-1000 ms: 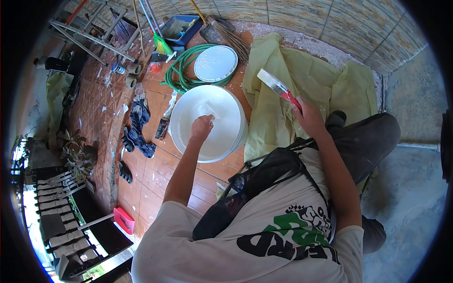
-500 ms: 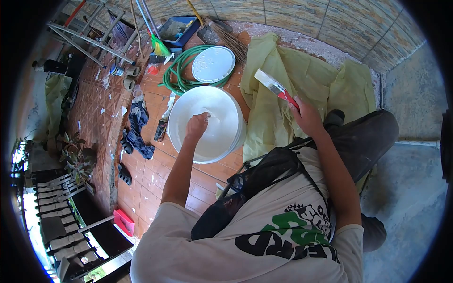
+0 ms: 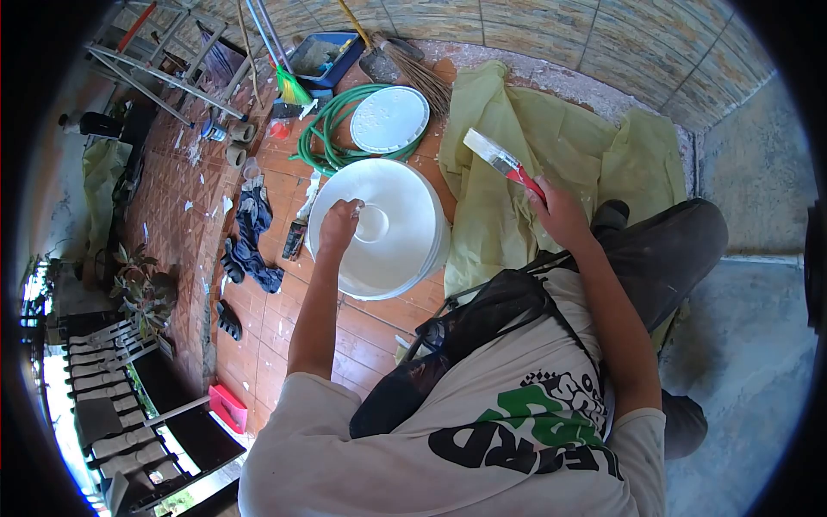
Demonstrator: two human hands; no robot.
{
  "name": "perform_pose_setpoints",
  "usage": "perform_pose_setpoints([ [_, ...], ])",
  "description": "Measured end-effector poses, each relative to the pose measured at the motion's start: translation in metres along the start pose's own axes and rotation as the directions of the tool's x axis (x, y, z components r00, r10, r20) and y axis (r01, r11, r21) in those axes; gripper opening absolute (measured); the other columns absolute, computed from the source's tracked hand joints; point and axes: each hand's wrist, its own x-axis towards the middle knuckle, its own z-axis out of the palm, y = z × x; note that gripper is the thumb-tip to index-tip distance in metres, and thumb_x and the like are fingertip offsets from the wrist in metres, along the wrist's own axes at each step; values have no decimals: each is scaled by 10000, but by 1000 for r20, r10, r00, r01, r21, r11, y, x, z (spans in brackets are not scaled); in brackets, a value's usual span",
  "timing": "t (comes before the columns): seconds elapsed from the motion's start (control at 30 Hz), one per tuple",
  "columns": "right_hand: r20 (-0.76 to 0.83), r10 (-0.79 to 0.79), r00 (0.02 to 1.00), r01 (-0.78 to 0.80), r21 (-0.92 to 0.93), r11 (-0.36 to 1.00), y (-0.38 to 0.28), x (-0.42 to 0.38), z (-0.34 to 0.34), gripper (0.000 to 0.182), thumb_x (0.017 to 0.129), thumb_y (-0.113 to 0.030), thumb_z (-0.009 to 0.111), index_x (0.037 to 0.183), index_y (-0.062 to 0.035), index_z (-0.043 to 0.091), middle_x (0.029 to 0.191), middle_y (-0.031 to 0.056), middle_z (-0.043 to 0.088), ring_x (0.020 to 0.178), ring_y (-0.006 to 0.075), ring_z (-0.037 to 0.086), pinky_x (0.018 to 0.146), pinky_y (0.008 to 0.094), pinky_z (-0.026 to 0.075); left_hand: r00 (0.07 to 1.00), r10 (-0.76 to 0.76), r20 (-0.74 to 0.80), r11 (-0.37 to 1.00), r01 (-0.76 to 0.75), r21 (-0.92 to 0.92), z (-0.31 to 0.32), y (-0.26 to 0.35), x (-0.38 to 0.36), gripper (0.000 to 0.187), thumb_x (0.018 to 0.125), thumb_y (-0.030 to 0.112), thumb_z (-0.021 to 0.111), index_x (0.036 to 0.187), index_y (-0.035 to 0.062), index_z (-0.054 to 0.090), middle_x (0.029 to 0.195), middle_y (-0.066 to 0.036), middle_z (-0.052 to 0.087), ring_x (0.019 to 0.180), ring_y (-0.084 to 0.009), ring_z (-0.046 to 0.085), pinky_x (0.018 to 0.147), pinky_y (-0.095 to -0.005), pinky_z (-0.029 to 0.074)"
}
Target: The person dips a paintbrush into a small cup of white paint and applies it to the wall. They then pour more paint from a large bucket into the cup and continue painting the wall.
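A white bucket (image 3: 435, 250) of white paint stands on the tiled floor before me. Over its left side is my left hand (image 3: 339, 226), fingers closed; whatever they grip is too pale to make out. Beside those fingers a round white shape (image 3: 372, 226) shows against the paint, either a small vessel or a ring in the surface. To the right of the bucket, my right hand (image 3: 556, 209) grips a paintbrush (image 3: 504, 161) by its red handle. Its white-coated bristles point up and left, above a yellowish sheet (image 3: 491, 215).
Behind the bucket lie a white lid (image 3: 390, 119) and a coiled green hose (image 3: 323, 129). A second brush (image 3: 295, 239) and dark cloth (image 3: 254, 228) are on the left. Farther back are a broom (image 3: 413, 73), a blue tray (image 3: 345, 65) and a ladder (image 3: 172, 77).
My left hand has moved left across the bucket, and the round white shape beside it shows more fully. The right hand and paintbrush have barely moved.
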Motion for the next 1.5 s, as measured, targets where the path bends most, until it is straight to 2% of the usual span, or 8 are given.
perform_pose_setpoints([
  [0.13,0,-2,1000,2,-5,1000,-1,0,-1,263,926,-264,475,964,-5,505,661,227,546,646,409,547,581,466,396,997,-63,45,998,62,20,7,-8,0,208,785,13,556,977,79,600,809,-190,630,763,-367,621,647,-449,495],
  [0.33,5,8,1000,-8,11,1000,0,0,-1,269,925,-260,479,971,3,507,653,226,542,633,403,546,579,461,397,996,-82,-32,996,83,19,-4,-8,3,203,795,-3,539,979,70,584,835,-190,633,788,-384,619,662,-465,490],
  [0.53,62,7,998,-13,108,994,-8,0,-1,266,919,-249,491,956,12,527,649,214,535,605,375,541,574,434,400,991,26,-130,996,-37,-80,-18,-13,6,234,788,-45,527,999,44,580,856,-186,632,811,-374,620,675,-437,481],
  [0.73,246,-26,969,-7,134,991,-40,4,-7,262,910,-237,516,991,10,551,702,203,560,612,335,544,592,398,410,984,-179,-2,949,173,-264,-48,-11,3,249,819,-27,532,1053,40,585,865,-185,647,796,-346,639,699,-378,492],
  [0.9,256,-86,963,36,195,980,-66,9,10,268,910,-222,521,1046,6,559,775,199,600,684,326,586,638,374,442,989,-149,21,942,149,-300,-83,6,8,226,841,4,536,1058,41,586,859,-194,652,790,-312,652,678,-358,490],
  [1.07,255,-172,952,114,228,967,-78,21,45,250,910,-194,505,1055,2,558,809,203,621,756,355,602,684,406,457,990,-137,45,973,143,-179,-109,20,17,277,850,23,528,1126,19,551,914,-211,654,848,-309,659,703,-334,502],
  [1.4,328,-64,943,6,175,984,-86,46,77,215,892,-139,487,985,24,590,835,221,620,799,386,595,718,427,460,996,-85,8,960,84,-266,-118,33,28,243,850,30,552,1091,7,572,855,-212,652,769,-293,659,663,-335,488],
  [1.5,359,-34,933,-17,138,990,-77,46,95,230,902,-153,478,948,32,605,798,201,629,727,335,620,694,401,468,996,-86,-5,937,79,-341,-119,43,31,247,853,24,547,1097,-5,570,866,-198,661,779,-263,664,672,-322,490],
])
